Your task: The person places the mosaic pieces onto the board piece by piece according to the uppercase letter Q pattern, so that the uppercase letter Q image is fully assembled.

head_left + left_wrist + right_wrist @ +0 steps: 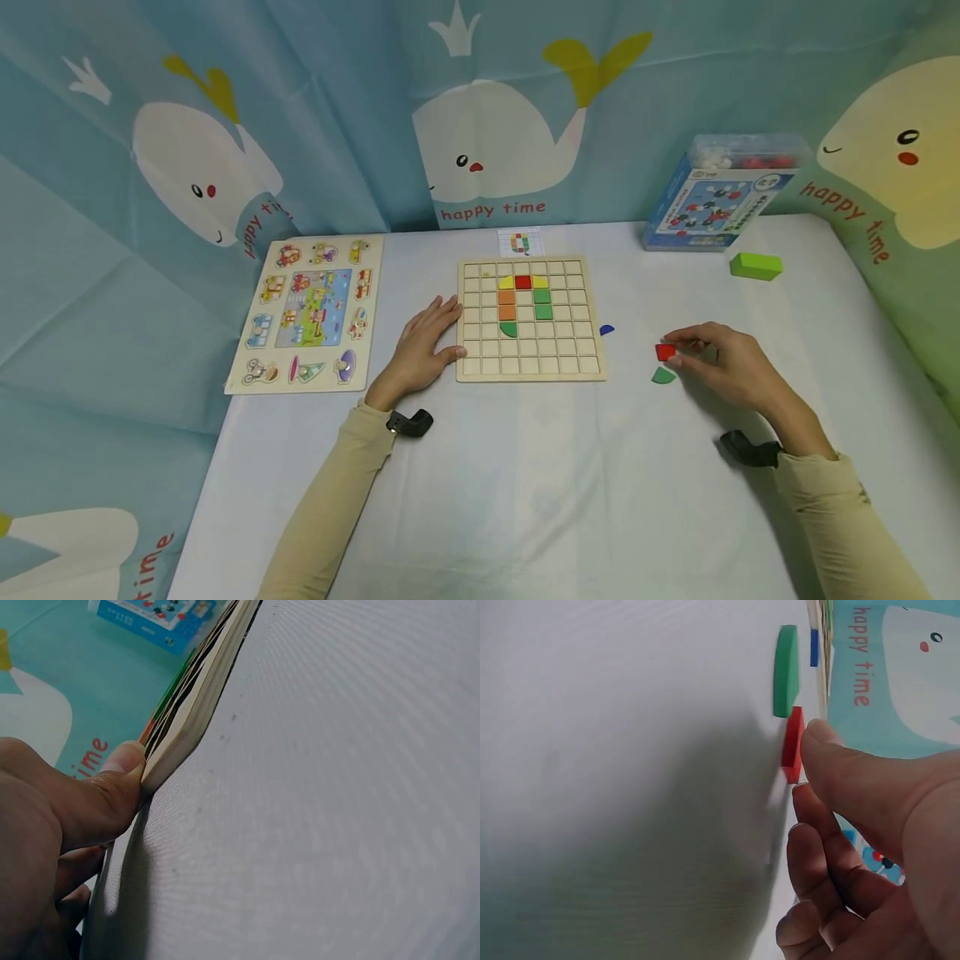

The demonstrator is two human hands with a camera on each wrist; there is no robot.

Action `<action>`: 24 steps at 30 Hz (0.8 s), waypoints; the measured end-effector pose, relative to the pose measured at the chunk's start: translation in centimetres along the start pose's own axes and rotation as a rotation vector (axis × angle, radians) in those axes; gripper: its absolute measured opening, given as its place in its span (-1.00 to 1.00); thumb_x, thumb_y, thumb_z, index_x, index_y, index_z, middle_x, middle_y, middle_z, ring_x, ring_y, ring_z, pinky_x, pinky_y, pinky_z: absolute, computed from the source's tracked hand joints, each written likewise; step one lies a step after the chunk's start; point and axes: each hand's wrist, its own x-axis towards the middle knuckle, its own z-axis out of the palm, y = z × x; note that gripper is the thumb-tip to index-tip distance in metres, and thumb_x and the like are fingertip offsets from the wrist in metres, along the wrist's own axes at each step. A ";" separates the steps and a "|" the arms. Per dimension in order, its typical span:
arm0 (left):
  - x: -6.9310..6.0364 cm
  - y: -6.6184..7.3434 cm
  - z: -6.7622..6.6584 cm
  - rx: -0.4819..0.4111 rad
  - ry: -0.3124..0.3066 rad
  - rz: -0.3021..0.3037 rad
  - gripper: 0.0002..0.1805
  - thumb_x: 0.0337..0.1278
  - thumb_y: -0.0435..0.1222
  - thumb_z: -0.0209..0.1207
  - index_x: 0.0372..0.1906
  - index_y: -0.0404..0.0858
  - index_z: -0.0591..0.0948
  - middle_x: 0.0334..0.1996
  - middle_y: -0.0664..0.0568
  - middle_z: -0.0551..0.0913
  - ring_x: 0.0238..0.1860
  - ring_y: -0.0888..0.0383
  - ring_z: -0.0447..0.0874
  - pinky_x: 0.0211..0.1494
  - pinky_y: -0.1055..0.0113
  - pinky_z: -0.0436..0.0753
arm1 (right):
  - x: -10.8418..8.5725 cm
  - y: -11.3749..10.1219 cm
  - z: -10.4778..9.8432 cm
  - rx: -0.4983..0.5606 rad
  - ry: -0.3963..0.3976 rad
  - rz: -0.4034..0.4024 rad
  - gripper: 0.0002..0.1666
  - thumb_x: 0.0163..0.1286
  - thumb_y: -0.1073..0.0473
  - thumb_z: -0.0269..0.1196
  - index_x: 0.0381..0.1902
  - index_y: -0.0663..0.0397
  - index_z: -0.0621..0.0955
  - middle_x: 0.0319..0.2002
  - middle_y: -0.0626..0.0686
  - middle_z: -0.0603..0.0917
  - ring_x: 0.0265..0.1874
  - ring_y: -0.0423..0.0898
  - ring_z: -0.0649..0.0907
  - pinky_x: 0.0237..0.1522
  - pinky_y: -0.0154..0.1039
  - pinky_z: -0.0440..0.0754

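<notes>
The red square tile [665, 353] lies on the worktop [540, 492] to the right of the wooden grid board [558, 367], as the head view shows you. Your right hand [720, 368] has its thumb and index fingers narrowed onto it, with a green quarter-round piece [663, 376] just beside. A blue half-round piece [607, 330] sits near the board's right edge. Your left hand [423, 346] touches the board's left edge, fingers extended and thumb apart. On the grid you have yellow, red, orange and green pieces forming an arch; a small pattern card [520, 242] lies behind. "Happy time" is legible on the whale curtain [337, 125]; the boxed set's [705, 208] label is too small to read.

Your left wrist view adds the board's layered side and rounded corner, your thumb pressed against it; there "time" can be read on the curtain.

Your right wrist view reveals the thickness of the red and green pieces, your thumb and index fingertip at the red tile and your other fingers curled below; "happy time" appears sideways.
</notes>
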 end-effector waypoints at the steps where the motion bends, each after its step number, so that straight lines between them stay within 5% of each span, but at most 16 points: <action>1: 0.0 0.0 0.0 0.002 0.002 0.000 -0.17 0.41 -0.18 0.32 0.66 -0.26 0.26 0.72 -0.04 0.12 0.76 -0.07 -0.12 0.76 -0.16 -0.11 | 0.0 0.1 0.1 0.004 0.000 0.001 -0.67 0.32 0.29 0.51 0.05 0.12 0.78 -0.11 0.11 0.78 -0.20 -0.14 0.56 -0.20 -0.49 0.46; 24: -0.1 0.1 0.0 0.005 0.016 0.006 -0.18 0.40 -0.18 0.32 0.65 -0.28 0.28 0.71 -0.05 0.15 0.76 -0.08 -0.09 0.75 -0.18 -0.08 | 0.4 0.8 0.7 -0.031 0.002 -0.082 -0.68 0.23 0.36 0.55 -0.05 0.15 0.76 -0.22 0.06 0.73 -0.26 -0.12 0.56 -0.25 -0.52 0.46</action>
